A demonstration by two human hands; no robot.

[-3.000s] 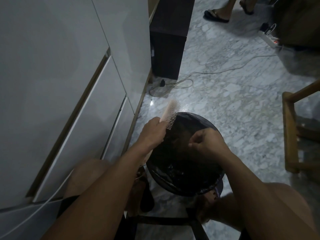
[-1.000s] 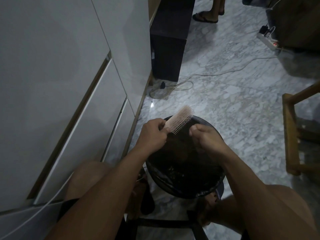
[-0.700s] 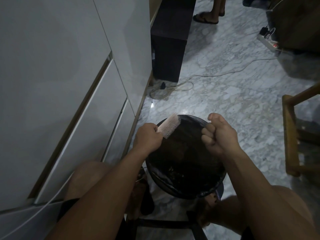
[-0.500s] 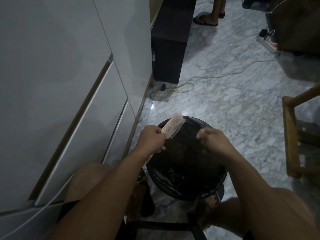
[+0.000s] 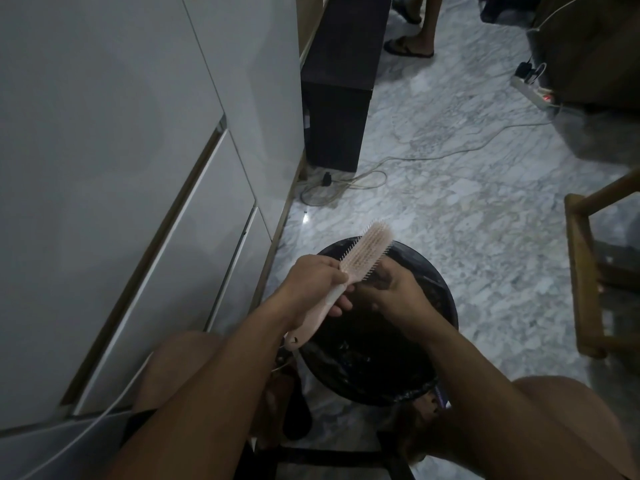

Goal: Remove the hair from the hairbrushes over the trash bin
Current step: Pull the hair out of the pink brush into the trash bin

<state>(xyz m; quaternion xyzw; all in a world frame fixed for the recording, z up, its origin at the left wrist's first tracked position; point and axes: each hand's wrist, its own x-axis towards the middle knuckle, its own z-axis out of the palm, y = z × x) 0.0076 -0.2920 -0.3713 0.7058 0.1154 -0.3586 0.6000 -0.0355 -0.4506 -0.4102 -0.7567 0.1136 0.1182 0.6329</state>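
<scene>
Looked light and stiff, the pink hairbrush (image 5: 363, 254) above the trash bin (image 5: 446, 299): left hand (image 5: 315, 282) fingers wrapped round its handle, right hand (image 5: 398, 296) fingers pinched at bristles, probably on soft hair.

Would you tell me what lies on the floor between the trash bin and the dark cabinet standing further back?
In the head view, only a loose looped cable lies on the marble floor between the trash bin and the dark cabinet.
</scene>
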